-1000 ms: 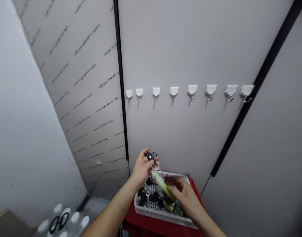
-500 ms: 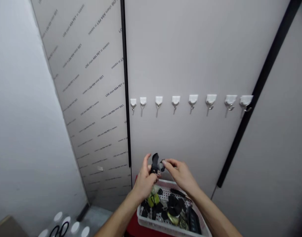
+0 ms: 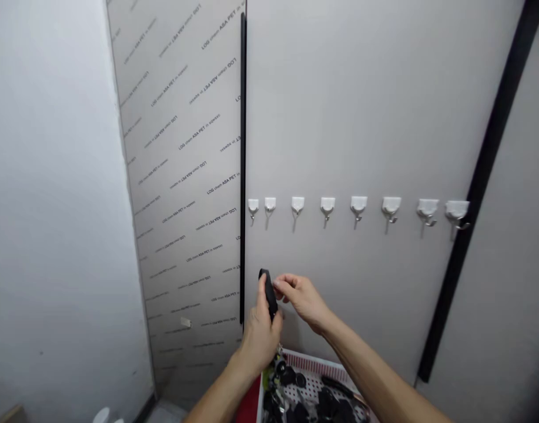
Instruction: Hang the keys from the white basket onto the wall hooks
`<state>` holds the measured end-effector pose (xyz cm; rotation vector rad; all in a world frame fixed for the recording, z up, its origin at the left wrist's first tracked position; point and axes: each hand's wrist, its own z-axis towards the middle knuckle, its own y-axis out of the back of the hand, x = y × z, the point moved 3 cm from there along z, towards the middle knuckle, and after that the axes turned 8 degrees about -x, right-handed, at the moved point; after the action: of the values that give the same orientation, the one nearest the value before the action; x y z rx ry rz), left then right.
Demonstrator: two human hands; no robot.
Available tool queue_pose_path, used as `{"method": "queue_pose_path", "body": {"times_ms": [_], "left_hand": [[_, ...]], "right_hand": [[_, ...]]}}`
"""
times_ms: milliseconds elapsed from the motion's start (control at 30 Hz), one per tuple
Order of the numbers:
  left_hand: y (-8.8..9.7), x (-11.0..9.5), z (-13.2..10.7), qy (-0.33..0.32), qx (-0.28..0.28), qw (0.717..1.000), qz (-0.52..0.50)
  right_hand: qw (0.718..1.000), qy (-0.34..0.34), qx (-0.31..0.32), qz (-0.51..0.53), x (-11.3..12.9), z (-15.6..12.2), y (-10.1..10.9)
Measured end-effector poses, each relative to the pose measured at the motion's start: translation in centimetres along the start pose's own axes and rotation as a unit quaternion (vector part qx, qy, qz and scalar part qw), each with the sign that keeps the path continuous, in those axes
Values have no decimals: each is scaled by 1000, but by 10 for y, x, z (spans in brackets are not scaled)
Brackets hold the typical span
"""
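My left hand [image 3: 259, 335] is closed around a black strap [image 3: 270, 294], which looks like a key-ring loop and stands upright between thumb and fingers. Below that hand, metal and dark trinkets [image 3: 278, 370] hang down over the basket; their exact kind is blurred. Just right of the strap, my right hand [image 3: 307, 301] pinches thumb and fingers together. Whether a part of the strap is between those fingertips is hidden. Beneath both hands is a white perforated basket [image 3: 315, 359] holding several black and metallic small items.
Ahead, a row of several white hooks [image 3: 328, 204] with metal prongs is fixed to the pale panel. Black vertical strips [image 3: 243, 176] flank it. A printed panel [image 3: 185, 194] stands left, and something red [image 3: 248, 404] lies under the basket. White round lids show at bottom left.
The view has shifted, so hooks and basket sit lower. The strap has turned to stand upright in my left hand, and trinkets now hang below. My right fingers have moved closer to the strap's upper part.
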<state>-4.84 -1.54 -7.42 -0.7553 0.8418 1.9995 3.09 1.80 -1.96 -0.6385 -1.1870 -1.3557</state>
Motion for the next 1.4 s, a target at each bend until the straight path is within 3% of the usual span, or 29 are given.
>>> {"method": "queue_pose_path", "body": {"times_ms": [100, 200, 333, 500, 667, 800, 967, 1200, 1333, 1400], "left_hand": [[10, -2, 15, -15, -30, 999, 41], [20, -1, 29, -16, -26, 995, 99], [38, -3, 44, -10, -35, 996, 87], [56, -10, 65, 8, -105, 989, -107], [61, -14, 99, 101, -98, 925, -354], [60, -17, 118, 137, -104, 893, -415], [43, -6, 120, 171, -97, 901, -387], [38, 18, 115, 178, -150, 929, -289], [42, 24, 83, 63, -229, 966, -104], [36, 28, 55, 2, -218, 975, -39]], "right_hand": [[1000, 18, 10, 11, 15, 10, -11], [1000, 15, 16, 13, 24, 18, -19], [998, 3, 41, 53, 32, 25, -26], [987, -4, -36, 157, 41, 43, -27], [970, 0, -74, 232, 57, 68, -32], [970, 10, -124, 209, 64, 80, -35], [973, -5, -198, 121, 48, 87, -32], [978, -16, -199, 66, 26, 83, -27], [986, -20, -162, 25, -1, 56, -11], [993, -35, -108, -26, -27, 32, -1]]}}
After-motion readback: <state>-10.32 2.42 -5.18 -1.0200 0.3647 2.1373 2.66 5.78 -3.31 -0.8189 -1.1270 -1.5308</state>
